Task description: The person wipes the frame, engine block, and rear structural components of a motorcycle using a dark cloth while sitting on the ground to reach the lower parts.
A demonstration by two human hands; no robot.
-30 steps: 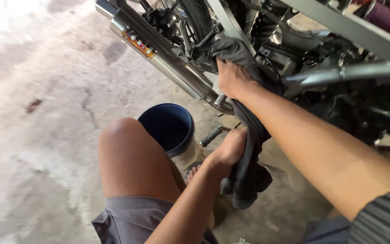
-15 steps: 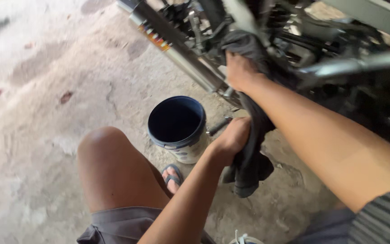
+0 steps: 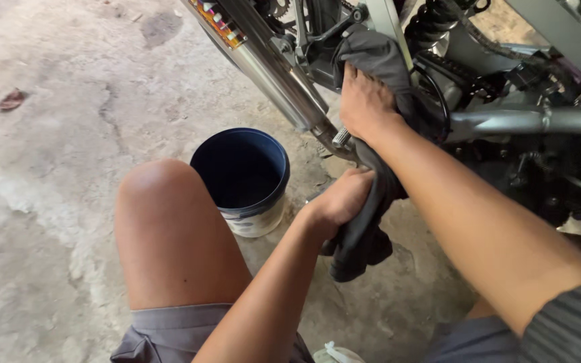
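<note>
**Dark cloth pressed to a motorcycle's frame, both hands on it**

The person crouches on a rough concrete floor (image 3: 55, 168) beside a motorcycle (image 3: 506, 121). The right hand (image 3: 366, 101) lies spread and fairly flat over the upper end of a dark grey cloth (image 3: 371, 57), pressing it against the black parts behind the chrome exhaust pipe (image 3: 270, 74), at the far middle of the scene. From there the cloth hangs down under the right wrist toward the near side. The left hand (image 3: 341, 198) is closed in a fist around the hanging lower part, whose bunched end dangles just below it, above the floor. A blue-rimmed bucket (image 3: 243, 205) with a pale lower wall stands on the floor just left of the left hand, between the bare knee (image 3: 163, 195) and the exhaust pipe. A dry leaf (image 3: 11, 101) lies far left.
</note>
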